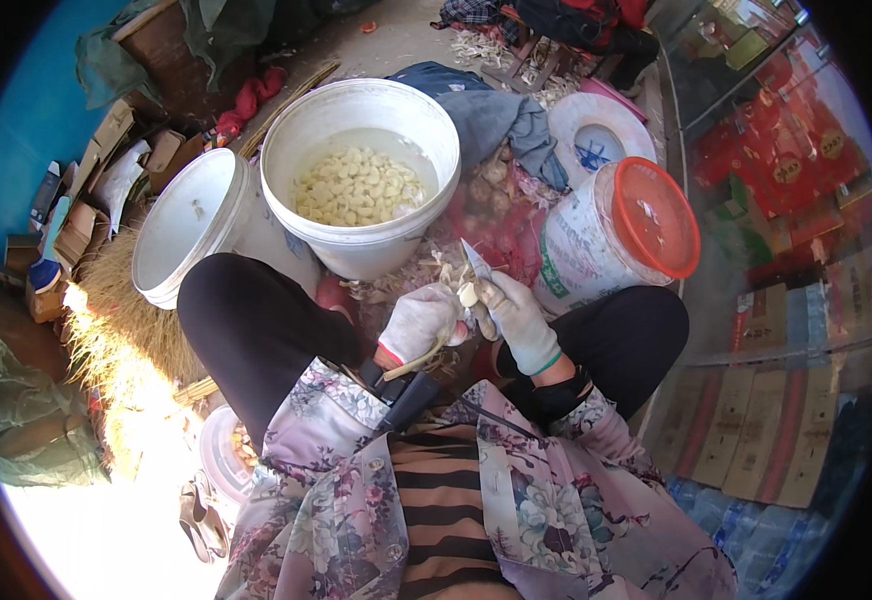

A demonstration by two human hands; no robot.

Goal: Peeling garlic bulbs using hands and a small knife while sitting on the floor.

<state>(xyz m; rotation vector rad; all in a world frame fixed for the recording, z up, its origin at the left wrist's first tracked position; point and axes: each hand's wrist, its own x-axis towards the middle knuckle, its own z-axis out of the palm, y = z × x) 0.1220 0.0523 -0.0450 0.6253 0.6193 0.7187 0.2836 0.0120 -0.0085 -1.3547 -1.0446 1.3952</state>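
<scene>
My left hand (422, 322), in a whitish work glove, is closed around a garlic bulb whose dry stalk (417, 360) sticks out below it toward my wrist. Gloved too, my right hand (518, 319) grips a small knife (475, 259) with its blade pointing up and away from me. A pale garlic clove (468, 295) shows between the two hands, at the right thumb. Beyond them stands a large white bucket (361, 251) with many peeled garlic cloves (361, 184) in water. A red mesh bag (492, 225) of garlic bulbs lies beside the bucket.
An empty-looking white bucket (188, 225) leans at the left by a straw broom (132, 300). A white bucket (582, 244) with an orange basin (657, 217) on top stands at the right. Garlic skins litter the floor. Another person (593, 26) is at the top right.
</scene>
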